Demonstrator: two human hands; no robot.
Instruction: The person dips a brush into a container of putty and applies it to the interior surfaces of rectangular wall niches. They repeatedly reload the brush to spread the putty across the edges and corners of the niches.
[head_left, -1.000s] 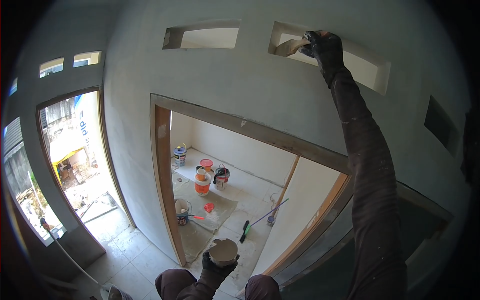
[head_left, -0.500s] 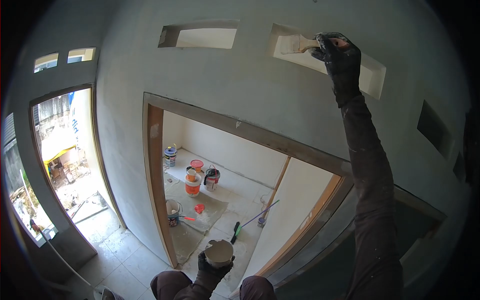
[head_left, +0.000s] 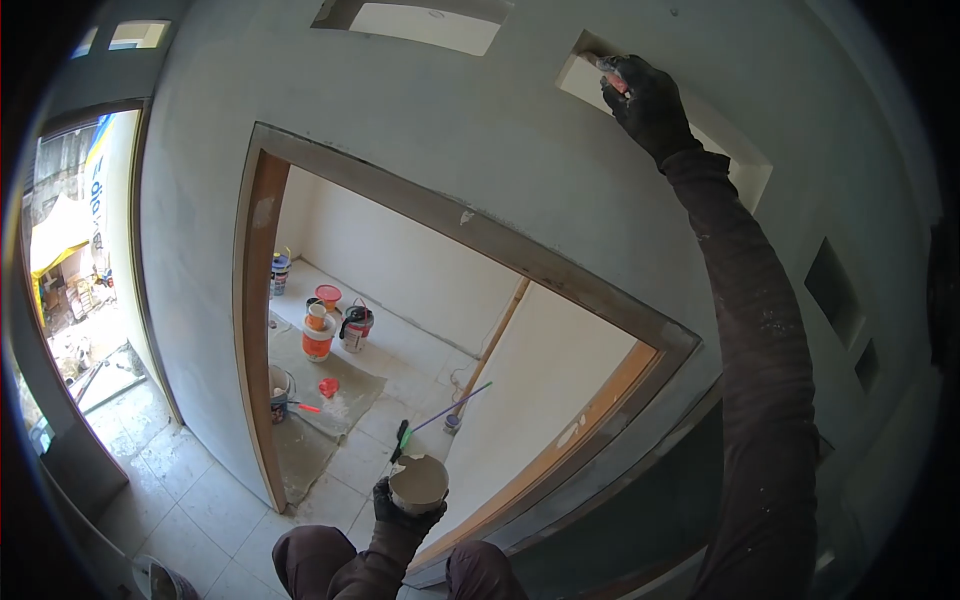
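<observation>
Right hand (head_left: 648,100) grips a light, stiff brush (head_left: 603,64) by its handle in the vent's (head_left: 745,165) corner; left hand (head_left: 400,505) cups a slippery, full tub (head_left: 418,481).

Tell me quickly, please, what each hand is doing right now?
Left hand: closed around a small cup of filler, held low.
Right hand: closed on a tool handle, raised into the wall opening; the tool's tip is hidden.

My right hand (head_left: 645,100) and left hand (head_left: 400,505) wear black gloves. My sleeve (head_left: 745,330) is dark brown, the wall (head_left: 480,140) pale grey, the door frame (head_left: 250,300) brown, one bucket (head_left: 318,338) orange and white.
</observation>
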